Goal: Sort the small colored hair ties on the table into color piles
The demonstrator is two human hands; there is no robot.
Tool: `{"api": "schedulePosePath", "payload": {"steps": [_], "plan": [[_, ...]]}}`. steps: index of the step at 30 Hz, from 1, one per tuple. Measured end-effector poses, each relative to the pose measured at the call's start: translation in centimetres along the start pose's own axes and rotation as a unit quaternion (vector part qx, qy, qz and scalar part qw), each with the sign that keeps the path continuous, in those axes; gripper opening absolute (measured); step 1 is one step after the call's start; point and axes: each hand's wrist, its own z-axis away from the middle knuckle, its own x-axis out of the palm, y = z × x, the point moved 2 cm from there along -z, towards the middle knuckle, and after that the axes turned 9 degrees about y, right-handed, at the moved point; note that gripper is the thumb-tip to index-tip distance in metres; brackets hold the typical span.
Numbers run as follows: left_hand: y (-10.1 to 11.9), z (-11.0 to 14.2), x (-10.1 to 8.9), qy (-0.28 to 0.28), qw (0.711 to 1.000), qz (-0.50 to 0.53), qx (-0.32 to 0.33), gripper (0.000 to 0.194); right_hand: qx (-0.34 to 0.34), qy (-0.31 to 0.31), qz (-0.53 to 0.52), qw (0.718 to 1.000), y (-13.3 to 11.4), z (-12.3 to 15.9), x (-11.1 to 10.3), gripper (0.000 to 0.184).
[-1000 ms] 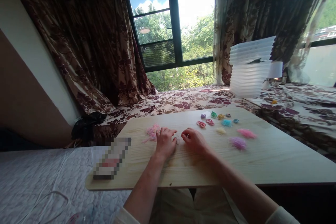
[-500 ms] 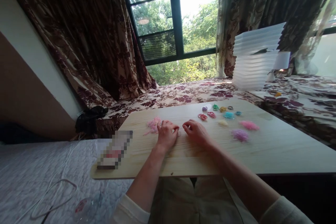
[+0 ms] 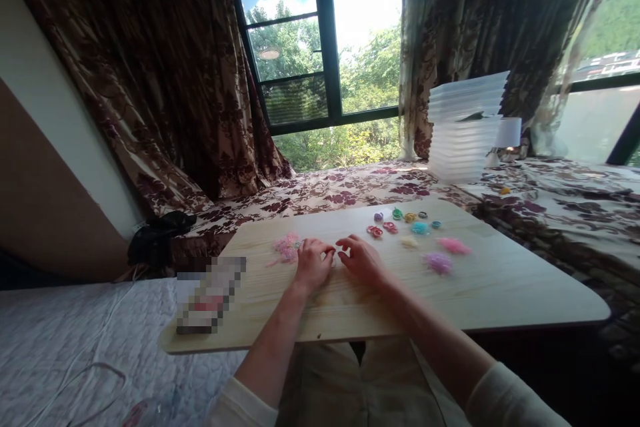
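My left hand (image 3: 315,263) rests low over the wooden board, thumb and fingertips pinched together; whatever sits in the pinch is too small to make out. Facing it closely, my right hand (image 3: 362,260) has its thumb and index finger slightly apart, with nothing visible between them. Beside my left hand lies a loose pile of pink bands (image 3: 287,248), partly hidden behind the fingers. To the right of my hands are small heaps of purple bands (image 3: 437,263), bright pink bands (image 3: 453,245) and pale yellow bands (image 3: 409,241).
Small coloured bundles stand farther back: red (image 3: 375,231), green (image 3: 397,213), yellow (image 3: 410,217) and turquoise (image 3: 420,228). A blurred-out flat object (image 3: 213,297) lies on the left of the board (image 3: 525,287). Behind are a translucent ridged stack (image 3: 463,140) and a lamp (image 3: 509,133).
The view has shifted, so the board sits a little lower and farther left. My right hand's thumb and index finger have parted; both hands remain close together over the board.
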Motion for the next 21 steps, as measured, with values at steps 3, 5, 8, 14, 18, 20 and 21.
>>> {"api": "schedulePosePath", "payload": {"steps": [3,5,8,14,18,20,21], "plan": [[0.06,0.0,-0.05,0.003,1.0,0.006,-0.006,0.015,-0.006,0.003,0.001,1.0,-0.07,0.03,-0.05,0.02],[0.01,-0.01,-0.03,0.004,1.0,0.006,-0.005,0.015,-0.008,0.007,0.0,1.0,-0.08,0.02,-0.02,0.019],[-0.13,-0.04,0.06,0.007,1.0,0.004,-0.001,0.015,-0.012,0.008,-0.002,1.0,-0.09,-0.02,0.03,0.017],[-0.25,-0.04,0.2,0.01,1.0,0.0,0.001,0.015,-0.013,0.01,-0.002,1.0,-0.2,-0.07,-0.11,0.016],[-0.44,-0.07,0.08,0.016,1.0,-0.019,-0.009,0.016,-0.01,0.01,0.003,1.0,-0.14,-0.1,-0.09,0.018],[-0.62,-0.09,0.03,0.021,0.999,-0.034,-0.018,0.016,-0.004,0.009,0.006,1.0,-0.07,-0.12,-0.06,0.019],[-0.71,-0.1,0.02,0.024,0.999,-0.041,-0.022,0.017,-0.002,0.009,0.006,1.0,-0.05,-0.13,-0.06,0.019]]}}
